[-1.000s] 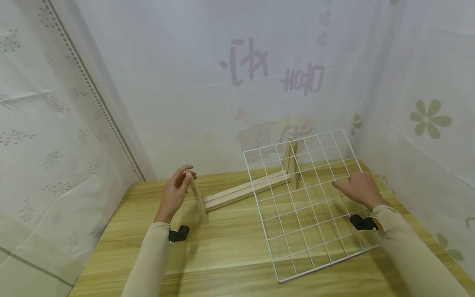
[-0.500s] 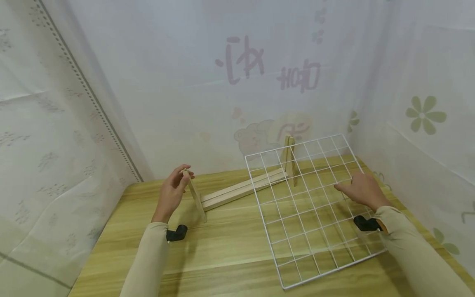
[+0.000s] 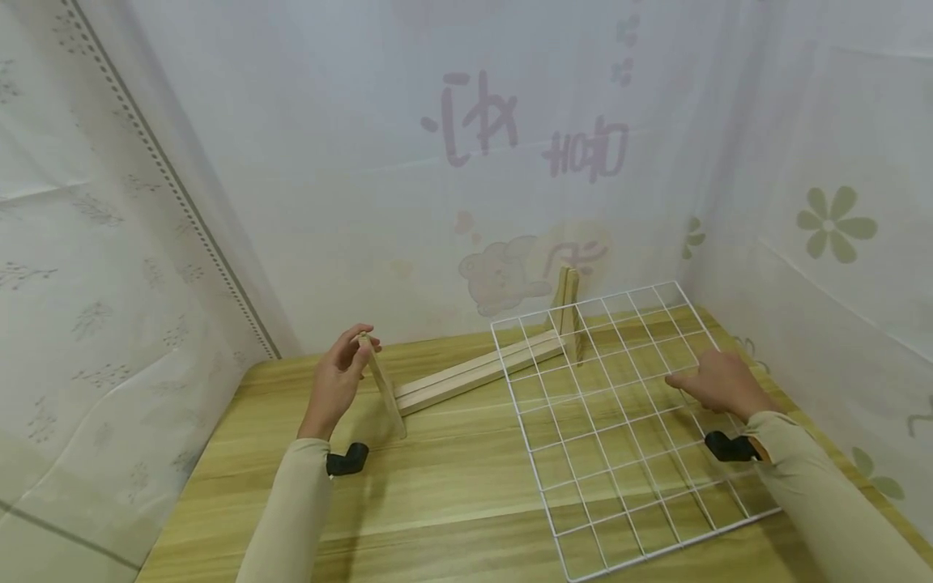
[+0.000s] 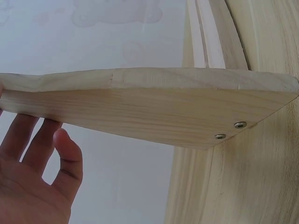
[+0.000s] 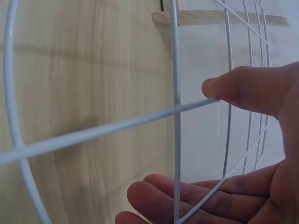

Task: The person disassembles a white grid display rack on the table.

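A low wooden stand (image 3: 481, 371) lies across the table, two parallel bars joining upright end boards. My left hand (image 3: 337, 379) grips its left end board by the top edge. In the left wrist view this end board (image 4: 126, 102) shows two metal screws (image 4: 239, 125) low on its outer face, with fingers reaching behind it. My right hand (image 3: 722, 382) holds a white wire grid panel (image 3: 645, 556) near its right side. In the right wrist view the thumb (image 5: 252, 86) presses on one wire, and the other fingers pass beneath the grid. The panel tilts over the table, overlapping the stand's right end.
The wood-grain table (image 3: 437, 486) ends against a pale patterned curtain (image 3: 350, 202) behind and on both sides. Black wrist mounts (image 3: 348, 460) sit under each sleeve. The right end board (image 3: 571, 304) stands close to the back curtain.
The wire grid panel has come down and slightly to the right with my right hand, its far edge dropping lower. My left hand keeps its place on the end board.
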### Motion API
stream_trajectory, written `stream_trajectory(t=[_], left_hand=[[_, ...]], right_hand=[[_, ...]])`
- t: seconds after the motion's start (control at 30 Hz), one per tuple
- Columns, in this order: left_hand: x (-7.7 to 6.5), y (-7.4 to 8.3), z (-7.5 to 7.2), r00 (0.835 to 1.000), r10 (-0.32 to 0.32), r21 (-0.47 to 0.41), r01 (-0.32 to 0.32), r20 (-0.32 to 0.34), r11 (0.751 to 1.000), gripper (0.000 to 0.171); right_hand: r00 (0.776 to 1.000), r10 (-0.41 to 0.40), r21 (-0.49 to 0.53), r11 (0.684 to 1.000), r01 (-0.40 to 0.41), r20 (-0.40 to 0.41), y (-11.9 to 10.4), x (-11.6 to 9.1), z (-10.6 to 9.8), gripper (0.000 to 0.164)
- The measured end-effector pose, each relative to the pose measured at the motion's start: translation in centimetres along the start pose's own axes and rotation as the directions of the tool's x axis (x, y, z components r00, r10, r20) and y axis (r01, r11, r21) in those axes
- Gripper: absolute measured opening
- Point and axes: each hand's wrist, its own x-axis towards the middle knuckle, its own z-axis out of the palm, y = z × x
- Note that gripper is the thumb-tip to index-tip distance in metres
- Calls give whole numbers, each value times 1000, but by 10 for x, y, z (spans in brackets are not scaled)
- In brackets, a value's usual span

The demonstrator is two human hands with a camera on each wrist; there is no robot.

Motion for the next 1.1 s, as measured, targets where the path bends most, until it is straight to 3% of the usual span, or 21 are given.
stream_trajectory(t=[0.17,0.37,1.1], left_hand=[[0,0,1,1000,-15,-6,15,-3,1000,35],[0,-1,3,1000,13,-7,-13,-6,1000,36],[1,1,-1,1000,12,21,-12,1,1000,37]], right_hand=[[1000,11,-20,1000,-11,5,10,1,5,53],[999,18,-16,1000,-17,35,21,-1,11,53],[997,28,-25,999,-26,74,25,-4,18,53]])
